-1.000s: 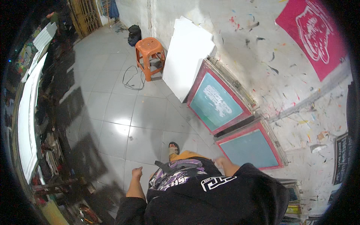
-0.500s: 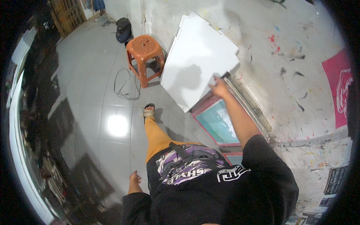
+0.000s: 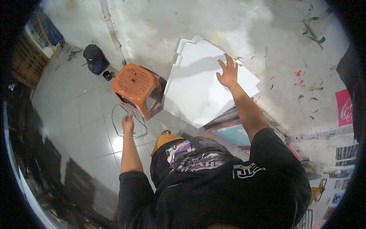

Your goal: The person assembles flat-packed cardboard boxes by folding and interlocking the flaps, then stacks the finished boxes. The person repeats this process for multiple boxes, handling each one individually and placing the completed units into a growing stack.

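Several white boards (image 3: 198, 86), stacked with stepped edges, lean against the wall on top of some framed panels. My right hand (image 3: 229, 73) is stretched over the upper right part of the boards. Its fingers are spread and nothing is in it; whether the fingertips touch the surface I cannot tell. My left hand (image 3: 128, 123) is held out over the floor in front of an orange plastic stool (image 3: 135, 84). Its fingers are small and blurred, and I see no object in it. Below it in view, a thin dark loop of cord or wire (image 3: 115, 128) lies on the tiles.
Partly under the boards stand framed panels with a teal face (image 3: 231, 135). A dark bag (image 3: 95, 59) sits by the wall beyond the stool. The wall (image 3: 282, 42) has paint marks, with a pink sheet (image 3: 344, 107) at far right. Dark clutter lines the left side.
My right hand has gone from the boards' lower right edge to spread over their upper face. My left hand has risen forward toward the stool. I have come closer to the stool and boards.
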A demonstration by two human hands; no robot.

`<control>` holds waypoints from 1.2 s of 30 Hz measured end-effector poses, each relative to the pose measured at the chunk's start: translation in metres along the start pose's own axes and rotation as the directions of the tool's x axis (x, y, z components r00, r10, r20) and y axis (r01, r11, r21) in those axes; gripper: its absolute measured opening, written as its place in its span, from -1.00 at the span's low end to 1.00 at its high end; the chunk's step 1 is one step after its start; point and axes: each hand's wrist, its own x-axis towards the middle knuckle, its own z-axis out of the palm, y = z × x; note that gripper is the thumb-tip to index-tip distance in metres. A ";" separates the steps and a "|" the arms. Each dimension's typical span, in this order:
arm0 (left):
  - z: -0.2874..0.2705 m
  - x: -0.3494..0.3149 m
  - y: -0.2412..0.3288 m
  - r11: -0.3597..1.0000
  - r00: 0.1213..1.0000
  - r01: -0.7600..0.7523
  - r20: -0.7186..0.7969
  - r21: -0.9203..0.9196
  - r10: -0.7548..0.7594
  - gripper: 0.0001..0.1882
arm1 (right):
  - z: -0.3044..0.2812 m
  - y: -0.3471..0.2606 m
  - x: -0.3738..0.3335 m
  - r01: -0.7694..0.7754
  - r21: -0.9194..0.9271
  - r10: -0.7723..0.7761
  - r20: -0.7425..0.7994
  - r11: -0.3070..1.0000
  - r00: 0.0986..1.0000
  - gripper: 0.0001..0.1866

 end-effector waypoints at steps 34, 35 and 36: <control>0.132 -0.046 0.355 0.229 0.178 -0.971 0.453 -0.061 0.873 -0.42 | -0.037 -0.057 -0.071 0.019 0.297 -0.002 -0.057 0.955 0.998 -0.55; 0.131 -0.045 0.355 0.235 0.169 -0.966 0.430 -0.105 0.887 -0.44 | -0.039 -0.057 -0.073 0.016 0.296 0.002 -0.061 0.955 0.998 -0.53; 0.127 -0.045 0.355 0.239 0.174 -0.965 0.417 -0.110 0.892 -0.47 | -0.044 -0.058 -0.074 -0.012 0.313 0.031 -0.056 0.950 0.998 -0.52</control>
